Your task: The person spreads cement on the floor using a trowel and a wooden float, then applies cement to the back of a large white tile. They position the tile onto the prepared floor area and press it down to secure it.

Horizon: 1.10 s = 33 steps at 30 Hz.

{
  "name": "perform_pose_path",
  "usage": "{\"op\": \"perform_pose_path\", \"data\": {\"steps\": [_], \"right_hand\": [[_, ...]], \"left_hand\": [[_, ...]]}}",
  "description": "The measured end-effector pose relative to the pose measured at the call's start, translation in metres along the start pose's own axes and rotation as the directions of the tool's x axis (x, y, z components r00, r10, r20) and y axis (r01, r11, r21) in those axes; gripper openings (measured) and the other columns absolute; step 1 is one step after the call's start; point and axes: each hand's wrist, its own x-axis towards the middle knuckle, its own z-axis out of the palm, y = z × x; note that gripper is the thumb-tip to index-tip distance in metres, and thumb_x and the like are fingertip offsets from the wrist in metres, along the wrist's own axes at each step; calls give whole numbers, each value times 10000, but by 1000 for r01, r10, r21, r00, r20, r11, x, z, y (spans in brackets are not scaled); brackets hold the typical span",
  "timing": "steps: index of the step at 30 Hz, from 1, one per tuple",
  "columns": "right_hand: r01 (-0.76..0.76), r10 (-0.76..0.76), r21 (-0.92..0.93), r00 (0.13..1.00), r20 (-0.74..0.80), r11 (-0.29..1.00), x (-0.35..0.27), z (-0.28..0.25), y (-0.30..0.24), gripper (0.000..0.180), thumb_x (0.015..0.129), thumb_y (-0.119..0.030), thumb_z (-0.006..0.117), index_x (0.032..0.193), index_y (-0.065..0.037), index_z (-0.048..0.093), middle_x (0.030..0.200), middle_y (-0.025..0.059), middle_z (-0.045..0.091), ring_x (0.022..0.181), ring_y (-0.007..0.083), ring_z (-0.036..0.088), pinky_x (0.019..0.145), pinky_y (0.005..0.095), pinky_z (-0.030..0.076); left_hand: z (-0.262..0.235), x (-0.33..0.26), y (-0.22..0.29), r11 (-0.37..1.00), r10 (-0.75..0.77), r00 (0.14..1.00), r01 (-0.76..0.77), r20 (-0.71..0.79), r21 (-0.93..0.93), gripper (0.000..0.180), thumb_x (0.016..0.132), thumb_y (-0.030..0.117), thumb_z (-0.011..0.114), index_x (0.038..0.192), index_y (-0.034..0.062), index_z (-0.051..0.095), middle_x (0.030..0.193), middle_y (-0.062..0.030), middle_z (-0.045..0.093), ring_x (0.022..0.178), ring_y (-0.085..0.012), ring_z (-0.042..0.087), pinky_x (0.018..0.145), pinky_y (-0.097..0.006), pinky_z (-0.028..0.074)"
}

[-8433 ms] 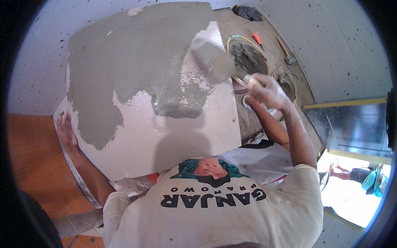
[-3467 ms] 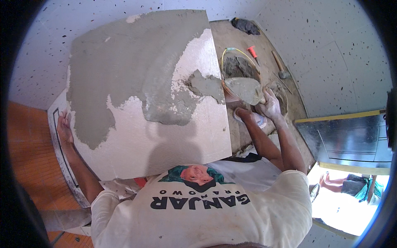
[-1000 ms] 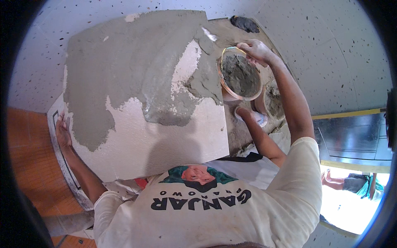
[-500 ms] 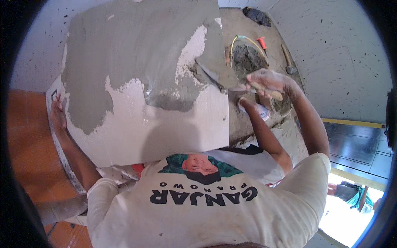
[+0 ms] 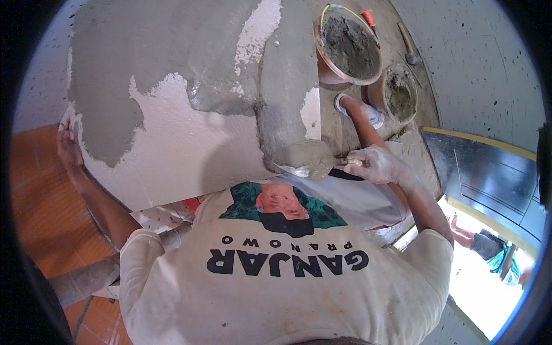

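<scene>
A large white tile (image 5: pixel 172 144) has grey wet mortar (image 5: pixel 115 63) over much of its face, with bare white patches in the middle and near the lower edge. My left hand (image 5: pixel 69 146) grips the tile's left edge. My right hand (image 5: pixel 376 164) is closed round the handle of a mortar-coated trowel (image 5: pixel 305 158). The trowel's blade lies at the tile's lower right, at the end of a smooth mortar band along the right side. A lump of mortar sits on the blade.
To the right stand a mortar bucket (image 5: pixel 351 52) with a yellow handle and a smaller bucket (image 5: pixel 399 95). A hammer (image 5: pixel 411 49) and a red-handled tool (image 5: pixel 368 17) lie beyond. My sandalled foot (image 5: pixel 362 109) is beside them. Another person (image 5: pixel 489 247) appears beyond the doorway at far right.
My right hand has drawn the trowel down the tile's right side toward me, leaving a fresh mortar band. My left hand keeps its hold on the edge. The view has shifted.
</scene>
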Motion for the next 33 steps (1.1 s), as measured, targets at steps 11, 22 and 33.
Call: {"op": "perform_pose_path", "data": {"steps": [11, 22, 33], "right_hand": [[-140, 75, -117, 895, -441, 983, -29, -37, -15, 347, 828, -328, 660, 963, -9, 663, 788, 226, 644, 763, 402, 641, 654, 439, 502], [63, -118, -140, 893, -433, 988, -45, 24, -44, 296, 812, -298, 702, 924, -28, 652, 731, 132, 619, 666, 318, 640, 593, 409, 503], [-232, 22, -285, 810, -586, 930, -52, 52, -30, 326, 828, -293, 689, 1062, -72, 637, 712, 102, 597, 601, 291, 619, 542, 403, 484]], "left_hand": [[-22, 3, -14, 997, 42, 999, -41, -11, 61, 679, 938, 346, 511, 1390, -120, 312, 1398, -215, 425, 1298, -281, 424, 1097, -373, 328], [-13, -18, -19, 1000, -2, 997, 2, -73, -2, 671, 959, 330, 478, 1399, -131, 270, 1417, -242, 382, 1325, -295, 379, 1102, -379, 324], [-12, -27, -25, 999, -8, 997, 4, -83, -49, 654, 948, 335, 497, 1364, -138, 323, 1428, -241, 373, 1327, -280, 377, 1124, -372, 291]]}}
